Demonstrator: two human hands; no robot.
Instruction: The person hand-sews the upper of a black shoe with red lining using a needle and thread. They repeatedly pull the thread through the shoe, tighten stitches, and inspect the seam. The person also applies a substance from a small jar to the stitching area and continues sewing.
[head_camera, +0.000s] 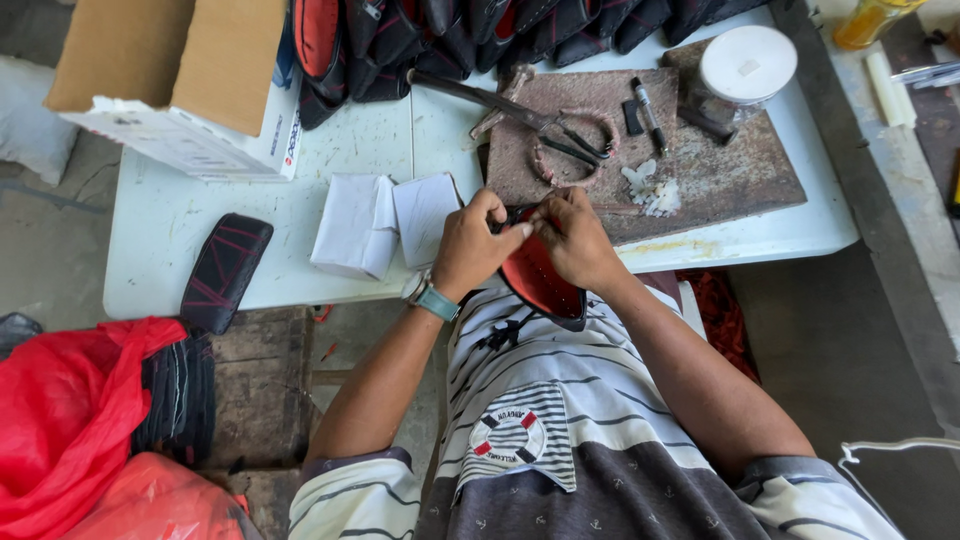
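Note:
My left hand (472, 246) and my right hand (573, 235) are both closed on a shoe-upper piece (537, 280) with a red inner side and black edge, held just above the near edge of the white table (170, 215). The fingertips of both hands pinch its top edge close together. A wristwatch with a teal strap sits on my left wrist. Just beyond the hands lies a worn brown work board (730, 170) with large scissors (560, 135), a hammer (480, 95) and a marker pen (648, 112) on it.
A row of black and red shoe pieces (480, 30) lies along the table's far edge. A cardboard box (180, 90) stands far left, folded white paper packets (385, 222) near the middle, a black stitched piece (225, 270) at the near left edge, a white round container (747, 65) far right. Red plastic bags (70, 420) lie on the floor at left.

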